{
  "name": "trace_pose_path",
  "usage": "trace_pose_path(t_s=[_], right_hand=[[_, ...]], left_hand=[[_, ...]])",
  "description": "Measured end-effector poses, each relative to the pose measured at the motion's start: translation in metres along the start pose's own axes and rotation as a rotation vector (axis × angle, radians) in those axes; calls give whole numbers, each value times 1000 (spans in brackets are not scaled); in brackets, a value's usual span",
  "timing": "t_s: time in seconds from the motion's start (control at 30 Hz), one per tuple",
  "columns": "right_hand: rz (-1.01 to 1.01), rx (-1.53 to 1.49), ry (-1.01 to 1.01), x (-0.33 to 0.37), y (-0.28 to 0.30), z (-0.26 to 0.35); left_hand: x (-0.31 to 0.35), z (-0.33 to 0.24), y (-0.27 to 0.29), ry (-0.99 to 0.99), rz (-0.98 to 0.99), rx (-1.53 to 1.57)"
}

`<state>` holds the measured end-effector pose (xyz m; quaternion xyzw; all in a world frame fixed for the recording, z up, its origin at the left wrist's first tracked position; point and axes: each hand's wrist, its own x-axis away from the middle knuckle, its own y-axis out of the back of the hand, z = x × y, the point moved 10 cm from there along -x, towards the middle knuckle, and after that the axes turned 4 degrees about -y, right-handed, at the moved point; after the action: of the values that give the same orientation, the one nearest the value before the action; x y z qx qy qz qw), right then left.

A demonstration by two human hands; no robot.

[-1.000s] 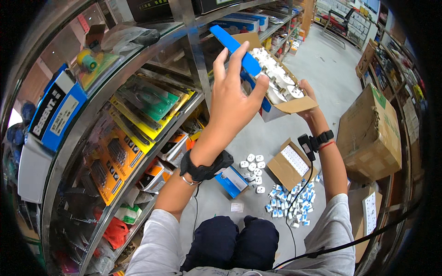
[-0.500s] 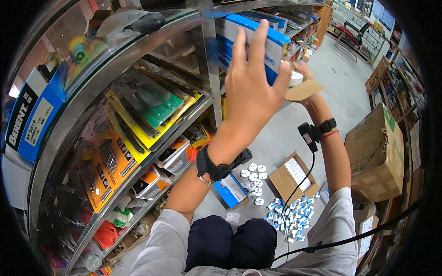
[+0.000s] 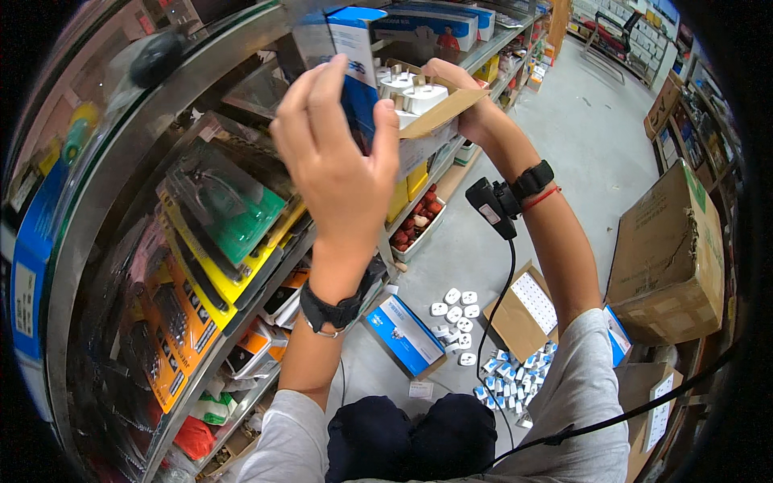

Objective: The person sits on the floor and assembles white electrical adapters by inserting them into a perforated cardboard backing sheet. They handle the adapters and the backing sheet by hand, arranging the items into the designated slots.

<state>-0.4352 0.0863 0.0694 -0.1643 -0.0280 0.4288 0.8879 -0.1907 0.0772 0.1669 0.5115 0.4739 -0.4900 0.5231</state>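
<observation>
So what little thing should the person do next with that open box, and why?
Perhaps use the right hand to fold the brown flap upward: it juts outward beside white plugs exposed in the open box, so tilting might let some slip out.

The left hand [image 3: 338, 157] is raised, thumb [image 3: 386, 133] parted from fingers [image 3: 324, 101] — the right hand [image 3: 469, 101] is turned inward, partly hidden.

We see blue print on the held box [image 3: 353, 40], upper middle, and pale lettering on the blue box [image 3: 423, 28] shelved beside it. We find dark letters on the orange card [image 3: 181, 346], lower left, a printed white label [image 3: 26, 299] at the left edge, and small print on the carton [image 3: 664, 249], right.
</observation>
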Motion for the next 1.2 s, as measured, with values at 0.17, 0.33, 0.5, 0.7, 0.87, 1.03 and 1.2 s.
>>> trace_pose_path(t_s=[0.17,0.33,0.5,0.7,0.87,1.03,1.2], right_hand=[[-266,-61,125,19,27,-12],[-234,205,675,67,20,-5],[-342,635,686,55,33,-25],[-229,537,532,24,31,-20],[-204,488,414,11,24,-18],[-288,633,543,4,28,-17],[-232,775,519,13,17,-21]], left_hand=[[14,18,-3,36,12,-134],[28,36,-21,54,50,9],[42,51,-37,223,77,261],[39,45,-35,125,33,210],[39,42,-35,96,31,206],[40,42,-37,87,14,257],[43,44,-39,121,34,234]])
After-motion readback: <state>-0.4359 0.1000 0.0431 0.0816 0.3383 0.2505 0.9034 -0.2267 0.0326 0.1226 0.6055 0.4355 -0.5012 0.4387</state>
